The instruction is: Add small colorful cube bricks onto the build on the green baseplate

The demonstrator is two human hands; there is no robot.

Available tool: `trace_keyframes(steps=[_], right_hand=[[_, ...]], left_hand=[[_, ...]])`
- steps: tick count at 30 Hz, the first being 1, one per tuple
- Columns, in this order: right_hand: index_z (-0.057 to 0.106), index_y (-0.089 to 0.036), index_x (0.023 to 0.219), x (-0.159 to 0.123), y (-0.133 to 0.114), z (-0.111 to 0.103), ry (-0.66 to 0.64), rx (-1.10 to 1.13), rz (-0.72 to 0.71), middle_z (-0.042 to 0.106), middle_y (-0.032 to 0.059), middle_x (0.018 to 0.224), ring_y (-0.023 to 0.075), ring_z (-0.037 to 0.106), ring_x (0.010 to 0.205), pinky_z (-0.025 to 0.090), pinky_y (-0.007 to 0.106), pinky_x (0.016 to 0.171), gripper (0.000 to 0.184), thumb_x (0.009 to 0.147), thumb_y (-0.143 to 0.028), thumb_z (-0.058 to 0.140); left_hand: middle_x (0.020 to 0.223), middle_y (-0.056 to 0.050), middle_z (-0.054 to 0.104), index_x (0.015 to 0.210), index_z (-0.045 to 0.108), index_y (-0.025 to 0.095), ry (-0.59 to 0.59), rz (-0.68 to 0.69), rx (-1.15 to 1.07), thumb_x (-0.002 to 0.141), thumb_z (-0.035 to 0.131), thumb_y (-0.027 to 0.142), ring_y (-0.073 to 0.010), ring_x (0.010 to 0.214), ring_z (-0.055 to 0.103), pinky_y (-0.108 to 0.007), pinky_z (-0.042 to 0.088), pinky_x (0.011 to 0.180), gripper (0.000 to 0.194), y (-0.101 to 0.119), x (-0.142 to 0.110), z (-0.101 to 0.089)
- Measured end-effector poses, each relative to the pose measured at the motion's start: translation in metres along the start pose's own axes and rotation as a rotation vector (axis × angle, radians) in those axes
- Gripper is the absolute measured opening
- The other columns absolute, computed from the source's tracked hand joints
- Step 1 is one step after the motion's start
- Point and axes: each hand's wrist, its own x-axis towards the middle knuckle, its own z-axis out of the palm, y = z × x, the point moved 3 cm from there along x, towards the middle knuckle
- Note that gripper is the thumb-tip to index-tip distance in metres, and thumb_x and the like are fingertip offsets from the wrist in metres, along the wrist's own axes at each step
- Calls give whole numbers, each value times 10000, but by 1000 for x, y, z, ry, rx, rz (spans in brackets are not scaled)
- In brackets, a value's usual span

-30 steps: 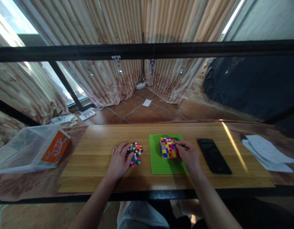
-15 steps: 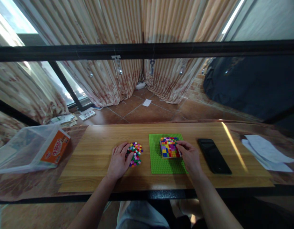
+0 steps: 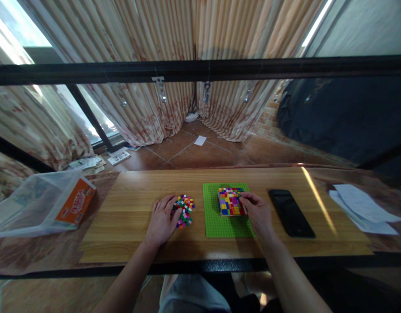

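Observation:
A green baseplate (image 3: pixel 216 224) lies on the wooden table, with a multicoloured block of small bricks (image 3: pixel 230 201) built on its far half. My right hand (image 3: pixel 258 214) rests against the right side of that block, fingers curled on its edge. A loose pile of small coloured bricks (image 3: pixel 184 209) sits left of the plate. My left hand (image 3: pixel 161 219) lies on the table with its fingers bent, touching the pile's left side.
A black phone (image 3: pixel 290 213) lies right of the baseplate. White papers (image 3: pixel 363 208) sit at the far right. A clear plastic bag with an orange box (image 3: pixel 74 201) rests at the table's left end. A black rail (image 3: pixel 200 69) crosses above.
My right hand has shifted slightly along the right edge of the brick block. My left hand stays at the pile.

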Motion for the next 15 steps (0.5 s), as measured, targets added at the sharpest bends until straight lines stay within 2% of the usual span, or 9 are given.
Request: trace_keyframes(steps=[4,9,15], right_hand=[[698,-164,799,2,2,0,-13,-26,0,681,25,742,144,603,633,507,291,617,298,576,-358,736],[703,-168,783,1,4,-2,15,-120,-129,684,47,821,177,620,779,510,324,720,278,606,-381,723],[709,-175,882,-6,6,-5,-36,2,-100,695,46,859,172,623,776,516,335,729,332,606,-358,742]], left_hand=[[1292,-105,568,1260,533,196,-1,-1,5,918,470,371,-254,1208,502,-453,372,1040,389,0,0,0],[1286,-104,573,1252,538,205,-2,-5,3,916,472,380,-259,1209,505,-460,380,1036,385,0,1,0],[1285,-98,575,1249,541,205,4,-8,-4,919,471,376,-252,1207,506,-451,382,1036,379,1,1,-2]])
